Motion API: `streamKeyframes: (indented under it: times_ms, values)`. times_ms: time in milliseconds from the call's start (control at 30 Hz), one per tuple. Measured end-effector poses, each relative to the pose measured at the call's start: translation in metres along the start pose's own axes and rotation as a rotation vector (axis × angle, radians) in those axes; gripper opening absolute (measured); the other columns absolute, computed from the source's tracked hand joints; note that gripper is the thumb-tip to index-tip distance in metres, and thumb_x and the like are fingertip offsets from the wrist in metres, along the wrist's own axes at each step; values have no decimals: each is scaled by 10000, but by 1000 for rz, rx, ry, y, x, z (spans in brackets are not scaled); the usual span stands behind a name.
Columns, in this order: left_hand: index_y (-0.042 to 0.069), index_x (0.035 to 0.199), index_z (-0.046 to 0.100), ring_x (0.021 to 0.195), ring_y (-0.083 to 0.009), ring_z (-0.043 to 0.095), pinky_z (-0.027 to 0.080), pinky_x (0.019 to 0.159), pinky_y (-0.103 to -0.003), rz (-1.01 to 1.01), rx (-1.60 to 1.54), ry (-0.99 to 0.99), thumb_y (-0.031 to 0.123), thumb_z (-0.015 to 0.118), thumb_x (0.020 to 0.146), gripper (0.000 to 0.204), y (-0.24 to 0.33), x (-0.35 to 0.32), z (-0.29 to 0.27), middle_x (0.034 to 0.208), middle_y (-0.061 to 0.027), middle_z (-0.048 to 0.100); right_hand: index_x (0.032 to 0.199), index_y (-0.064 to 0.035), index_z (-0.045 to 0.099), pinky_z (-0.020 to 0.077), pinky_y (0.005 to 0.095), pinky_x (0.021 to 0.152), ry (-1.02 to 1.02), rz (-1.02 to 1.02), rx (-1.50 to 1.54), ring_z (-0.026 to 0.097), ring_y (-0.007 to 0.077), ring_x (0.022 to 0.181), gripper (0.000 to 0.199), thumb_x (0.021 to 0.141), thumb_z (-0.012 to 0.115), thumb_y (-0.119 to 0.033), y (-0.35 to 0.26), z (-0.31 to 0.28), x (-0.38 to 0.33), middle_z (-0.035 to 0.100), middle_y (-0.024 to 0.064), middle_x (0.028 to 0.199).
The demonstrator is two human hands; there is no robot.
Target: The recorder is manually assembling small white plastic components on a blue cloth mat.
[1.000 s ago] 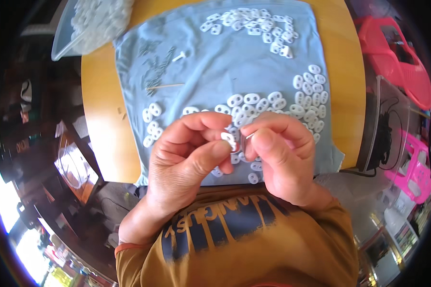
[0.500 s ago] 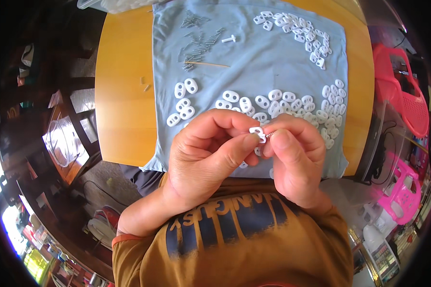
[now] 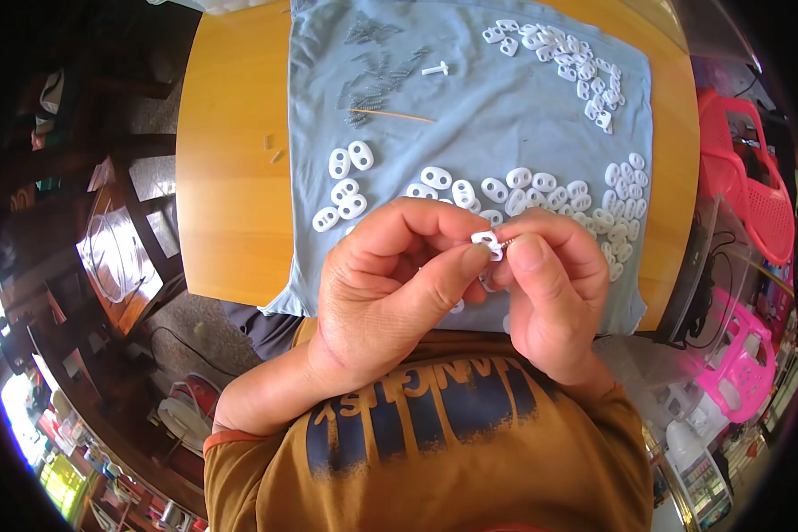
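Rust-orange short-sleeved shirt, navy chest lettering, bare forearms, bare fingers

Pink plastic chairs beside table

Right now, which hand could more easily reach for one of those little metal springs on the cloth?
Probably the left hand. The springs lie at the cloth's far left, on its side. Both hands pinch the small white piece together, so the right hand could hold it meanwhile.

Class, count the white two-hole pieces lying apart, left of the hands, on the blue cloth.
5: two upper, three lower, all on the cloth. The left hand may hide more.
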State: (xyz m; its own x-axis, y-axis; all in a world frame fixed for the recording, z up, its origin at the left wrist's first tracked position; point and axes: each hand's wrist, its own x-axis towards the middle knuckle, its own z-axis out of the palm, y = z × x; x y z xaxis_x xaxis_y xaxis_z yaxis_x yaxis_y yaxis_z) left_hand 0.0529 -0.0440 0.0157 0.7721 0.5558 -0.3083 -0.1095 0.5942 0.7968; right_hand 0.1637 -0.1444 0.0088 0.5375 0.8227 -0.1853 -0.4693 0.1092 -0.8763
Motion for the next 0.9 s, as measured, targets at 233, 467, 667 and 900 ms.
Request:
streamKeyframes:
  times_ms: [233, 467, 667, 900]
  values:
    - [-19, 985, 548, 717, -80, 570, 475, 628, -196, 45, 23, -35, -33, 552, 856, 130, -3, 1, 0, 853, -63, 616, 934, 20, 601, 387, 195, 595, -6, -59, -70, 473, 49, 661, 102, 876, 563, -55, 1, -3, 1, 576, 21, 776]
    - [-18, 968, 573, 693, -71, 562, 469, 604, -192, 132, 119, 35, -59, 579, 828, 146, -5, -2, 5, 827, -54, 612, 907, 25, 596, 380, 200, 576, -29, -223, -360, 471, 56, 654, 72, 861, 564, -20, 2, -4, 3, 577, 33, 775]
    - [-25, 925, 599, 631, -70, 557, 466, 555, -198, 248, 348, 83, -76, 603, 799, 135, -9, -4, 3, 794, -55, 599, 898, 27, 598, 376, 201, 573, -34, -166, -301, 465, 51, 657, 74, 861, 574, -33, 4, -3, 2, 577, 29, 776]
    - [-21, 948, 578, 676, -65, 561, 470, 584, -186, 151, 148, 70, -69, 586, 821, 135, -8, -4, 3, 812, -50, 603, 933, 30, 597, 379, 188, 592, -51, -38, -184, 469, 45, 676, 103, 868, 576, -47, 1, -4, -1, 571, 30, 809]
